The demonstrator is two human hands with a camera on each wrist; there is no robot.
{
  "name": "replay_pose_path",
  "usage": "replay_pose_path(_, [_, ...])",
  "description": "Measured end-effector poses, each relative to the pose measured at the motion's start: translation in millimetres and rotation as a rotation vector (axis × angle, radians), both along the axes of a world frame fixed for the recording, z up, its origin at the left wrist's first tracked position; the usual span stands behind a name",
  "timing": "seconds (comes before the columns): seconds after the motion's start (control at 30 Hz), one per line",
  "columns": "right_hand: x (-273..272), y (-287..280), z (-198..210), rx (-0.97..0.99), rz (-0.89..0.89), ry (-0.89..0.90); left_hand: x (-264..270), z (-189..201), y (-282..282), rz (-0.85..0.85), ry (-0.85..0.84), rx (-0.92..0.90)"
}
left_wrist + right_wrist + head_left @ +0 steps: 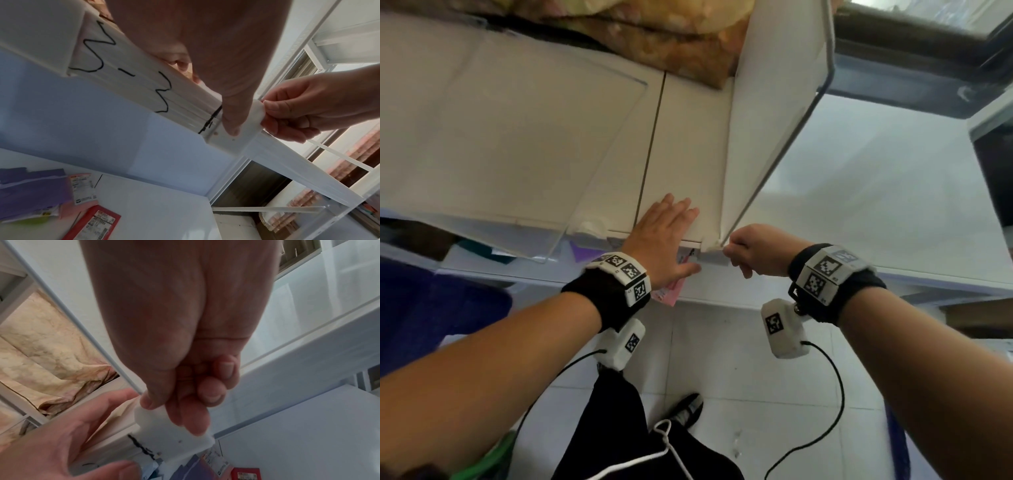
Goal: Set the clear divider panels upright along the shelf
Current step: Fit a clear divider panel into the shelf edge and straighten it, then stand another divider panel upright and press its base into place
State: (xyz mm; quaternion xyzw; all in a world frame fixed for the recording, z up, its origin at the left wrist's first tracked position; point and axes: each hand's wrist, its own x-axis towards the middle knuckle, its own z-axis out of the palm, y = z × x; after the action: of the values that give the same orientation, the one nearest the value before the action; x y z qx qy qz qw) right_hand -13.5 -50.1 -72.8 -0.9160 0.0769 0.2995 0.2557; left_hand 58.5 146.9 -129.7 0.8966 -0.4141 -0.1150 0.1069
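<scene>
A clear divider panel stands on edge over the white shelf, reaching from the back to the front lip. My right hand pinches the white clip at the panel's front foot, seated on the shelf's front edge. The wrist views show that pinch from below, right hand on clip. My left hand lies flat on the shelf just left of the clip, its thumb against the front lip. A second clear panel slants over the shelf further left, overhanging the front.
A beige wrapped bundle fills the back of the shelf. On the lower shelf lie purple packets and a red packet. A pink packet pokes out under my left hand. A window is at the right.
</scene>
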Motion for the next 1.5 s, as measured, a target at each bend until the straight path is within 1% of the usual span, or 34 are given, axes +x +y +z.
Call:
replay_pose_path(0.17, [4.8,4.6,-3.5,-0.006,0.026,-0.015,0.5,1.1,-6.9,-0.008,-0.008,-0.039])
replay_pose_path(0.33, [9.0,3.9,-5.3,-0.001,0.053,0.021,1.2,-0.3,-8.4,0.003,-0.004,-0.06])
replay_pose_path(0.47, [8.1,3.0,-2.7,-0.001,0.04,0.047,1.5,1.1,-9.3,0.007,0.003,-0.08])
replay_pose_path(0.53, [4.2,5.4,1.3,-0.014,0.022,0.048,-0.4,3.4,-10.7,0.003,0.007,-0.06])
replay_pose_path(0.63, [3.9,9.5,8.4,-0.016,-0.018,0.081,-1.6,13.9,-12.3,-0.021,0.041,0.049])
replay_pose_path(0.73, [9.1,16.8,24.3,-0.04,-0.033,0.156,4.3,35.8,-11.8,-0.066,0.055,0.134])
replay_pose_path(0.83, [5.6,28.6,34.6,-0.114,-0.079,0.242,18.2,60.1,-3.5,-0.027,0.112,0.127])
replay_pose_path(0.9, [-3.8,37.9,36.5,-0.139,-0.103,0.332,30.3,73.2,7.1,0.0,0.145,0.129])
replay_pose_path(1.0, [-10.6,61.0,37.4,-0.064,-0.151,0.405,56.9,85.1,38.5,0.061,0.145,0.084])
replay_pose_path(1.07, [-5.0,87.3,39.5,0.012,-0.219,0.388,80.4,88.8,68.0,0.114,0.149,0.081])
replay_pose_path(1.17, [19.2,134.4,36.5,0.097,-0.399,0.314,120.1,87.1,116.0,0.135,0.141,0.099])
replay_pose_path(1.3, [45.3,189.1,27.2,0.219,-0.788,0.234,163.0,86.5,181.5,0.176,0.141,0.105])
replay_pose_path(1.4, [59.8,226.6,18.0,0.322,-0.941,0.244,189.3,82.8,234.0,0.234,0.146,0.13])
replay_pose_path(1.5, [69.2,262.1,7.0,0.484,-1.023,0.223,197.1,72.9,268.5,0.236,0.185,0.166])
